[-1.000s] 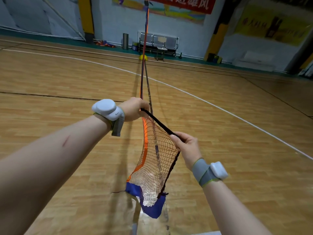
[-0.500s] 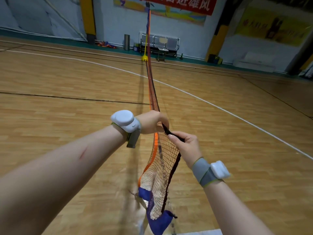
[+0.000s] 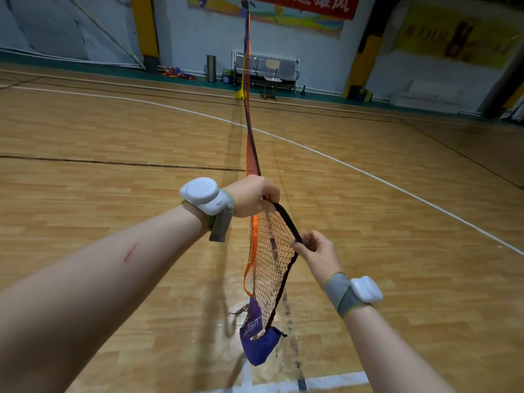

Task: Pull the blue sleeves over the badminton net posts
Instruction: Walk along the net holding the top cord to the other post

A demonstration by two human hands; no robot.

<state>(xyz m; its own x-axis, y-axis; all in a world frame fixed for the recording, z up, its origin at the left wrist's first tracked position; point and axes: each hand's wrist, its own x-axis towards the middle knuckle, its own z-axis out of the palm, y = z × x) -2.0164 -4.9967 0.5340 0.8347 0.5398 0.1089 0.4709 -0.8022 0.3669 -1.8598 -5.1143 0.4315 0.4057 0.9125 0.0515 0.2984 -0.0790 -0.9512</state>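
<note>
- Grip, left hand point(image 3: 255, 195): fingers are curled tight round the black top band point(image 3: 286, 219) of the net point(image 3: 268, 265), at the point where the long run of net comes in from the court.
- Grip, right hand point(image 3: 319, 252): thumb and fingers pinch the same band, lower down and nearer the person. A short span of band runs taut between the two hands.
- Blue sleeve point(image 3: 259, 343): hangs bunched at the net's free end, well below both hands and nearer the right one. Its long axis cannot be read while it is crumpled.
- Far post point(image 3: 243, 78): stands upright, well apart along the net line. No near post is in view.
- Judgement: the sleeve lies straight down from the grip, so the right hand is better placed to reach it.
</note>
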